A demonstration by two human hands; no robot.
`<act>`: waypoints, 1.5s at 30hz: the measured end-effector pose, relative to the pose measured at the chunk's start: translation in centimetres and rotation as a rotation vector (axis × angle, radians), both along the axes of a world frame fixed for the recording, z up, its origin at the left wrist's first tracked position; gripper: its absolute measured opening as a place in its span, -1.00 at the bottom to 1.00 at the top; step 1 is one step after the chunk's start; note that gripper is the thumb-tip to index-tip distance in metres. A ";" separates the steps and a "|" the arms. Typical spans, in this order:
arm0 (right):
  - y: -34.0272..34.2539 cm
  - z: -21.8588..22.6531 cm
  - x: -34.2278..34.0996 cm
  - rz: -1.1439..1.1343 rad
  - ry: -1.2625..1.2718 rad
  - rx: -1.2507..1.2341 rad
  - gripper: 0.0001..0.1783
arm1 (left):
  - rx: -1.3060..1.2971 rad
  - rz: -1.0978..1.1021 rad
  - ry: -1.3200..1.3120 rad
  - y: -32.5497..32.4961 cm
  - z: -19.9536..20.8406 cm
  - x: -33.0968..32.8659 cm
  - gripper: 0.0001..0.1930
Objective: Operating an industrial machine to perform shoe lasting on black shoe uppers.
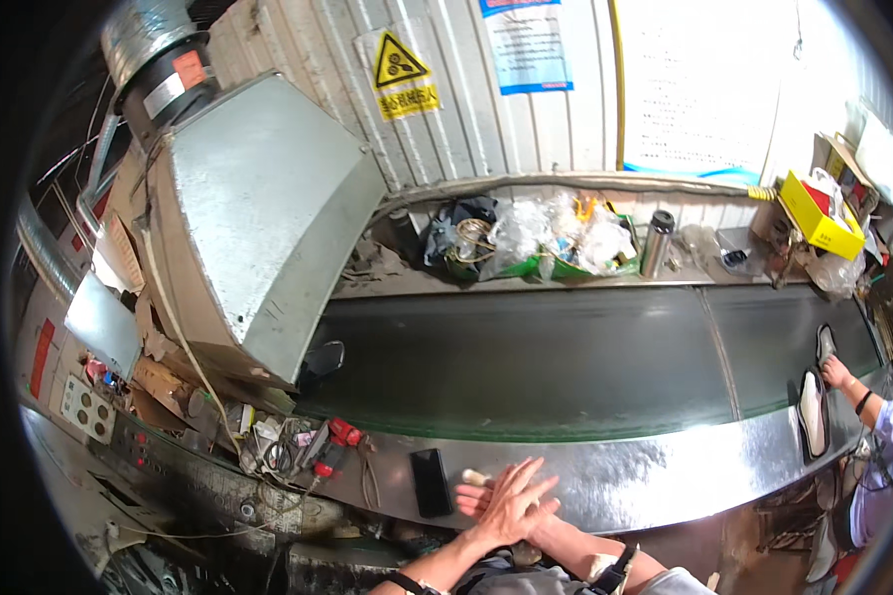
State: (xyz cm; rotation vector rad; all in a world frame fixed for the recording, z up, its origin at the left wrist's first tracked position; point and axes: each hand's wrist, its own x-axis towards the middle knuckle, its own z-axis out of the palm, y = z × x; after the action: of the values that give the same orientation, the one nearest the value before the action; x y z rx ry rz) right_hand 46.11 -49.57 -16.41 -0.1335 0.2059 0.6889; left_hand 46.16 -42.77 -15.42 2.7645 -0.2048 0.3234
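My hands cross over each other above the near metal ledge, palms close together. On top is my left hand [507, 508], its fingers stretched out and spread toward the upper right. Beneath it my right hand [470, 504] points its spread fingers to the left; its palm is mostly covered. I see nothing held in either hand. A small whitish piece [474, 477] lies just beyond the right fingertips; its kind cannot be told. To the left of my hands a black smartphone [430, 483] lies flat on the metal ledge [615, 486].
Behind the ledge runs a dark conveyor belt [526, 357], with a grey metal hood [258, 218] at its left. A red tool [337, 441] and cables sit left. Bagged items and a thermos [657, 243] line the back. At right, another person's hand [837, 373] touches a shoe [826, 344].
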 end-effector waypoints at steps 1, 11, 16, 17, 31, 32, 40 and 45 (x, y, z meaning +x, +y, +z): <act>-1.1 -1.0 0.8 -0.041 -0.116 0.155 -0.22 | -0.401 -0.667 0.168 1.9 3.8 3.1 -0.48; -7.7 -3.1 -1.7 -0.197 0.080 -1.191 -0.35 | -0.054 0.434 0.217 37.6 0.3 24.5 -0.35; -6.9 0.0 1.8 -0.310 0.071 -1.267 -0.30 | 0.146 0.381 0.393 48.4 -3.8 31.6 0.01; -6.2 -0.3 3.7 -0.270 0.067 -1.298 -0.31 | 0.163 0.329 0.394 48.2 -3.5 35.1 0.01; 8.5 -0.5 19.9 -0.143 -0.162 -1.202 0.29 | 0.271 -0.247 1.186 47.3 -8.4 58.7 0.10; 8.0 -1.3 20.2 -0.062 -0.107 -1.299 0.23 | 0.261 -0.222 1.150 47.3 -8.6 59.6 0.10; 7.0 -1.9 19.9 -0.457 0.252 -0.844 -0.10 | 0.116 0.009 0.951 47.9 -13.1 60.0 0.07; 3.8 -1.2 18.7 -0.584 0.326 -0.771 -0.18 | -0.016 0.190 0.812 48.8 -15.2 57.7 0.05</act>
State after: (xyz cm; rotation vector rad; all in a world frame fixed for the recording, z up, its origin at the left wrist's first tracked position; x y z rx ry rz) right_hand 64.79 -45.78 -17.62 -0.6715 0.7870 0.0127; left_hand 103.85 5.99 -30.59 2.6549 0.2631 -0.7425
